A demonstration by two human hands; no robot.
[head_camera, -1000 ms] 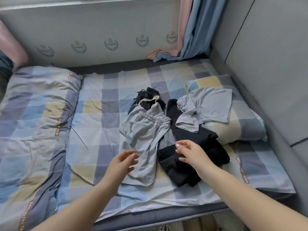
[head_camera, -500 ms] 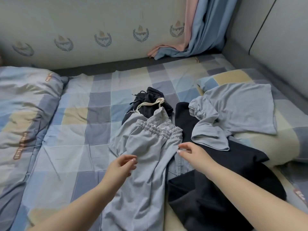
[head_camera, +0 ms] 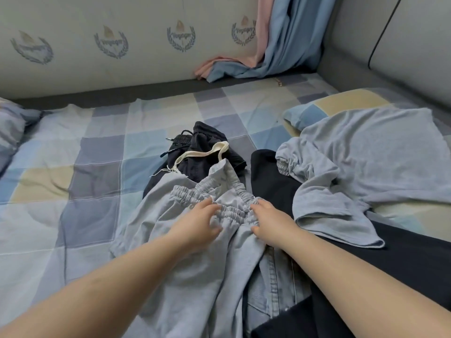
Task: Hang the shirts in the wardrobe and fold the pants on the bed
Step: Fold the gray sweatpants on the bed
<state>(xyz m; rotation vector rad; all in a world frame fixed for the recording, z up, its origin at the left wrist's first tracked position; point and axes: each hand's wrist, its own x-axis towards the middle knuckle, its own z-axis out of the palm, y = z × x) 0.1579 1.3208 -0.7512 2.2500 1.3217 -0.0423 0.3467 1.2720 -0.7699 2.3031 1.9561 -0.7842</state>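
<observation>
Light grey pants (head_camera: 190, 276) with an elastic waistband lie on the checked bed sheet (head_camera: 97, 167) in front of me. My left hand (head_camera: 197, 223) and my right hand (head_camera: 271, 223) both rest on the waistband, fingers and thumbs closed on its gathered fabric. Behind them lie black pants (head_camera: 205, 147) with a cream drawstring. A black garment (head_camera: 271, 181) spreads to the right, partly under a pale blue-grey t-shirt (head_camera: 366, 162). Denim (head_camera: 273, 284) shows beneath my right forearm.
A checked pillow (head_camera: 341, 103) sits under the t-shirt at the right. A rolled duvet (head_camera: 9, 125) lies at the far left. Blue and pink curtains (head_camera: 288, 45) hang at the back, beside a grey padded headboard (head_camera: 402, 45).
Both hands moved forward from the legs of the light grey pants up to the waistband and closed on it. The camera came closer and lower over the clothes.
</observation>
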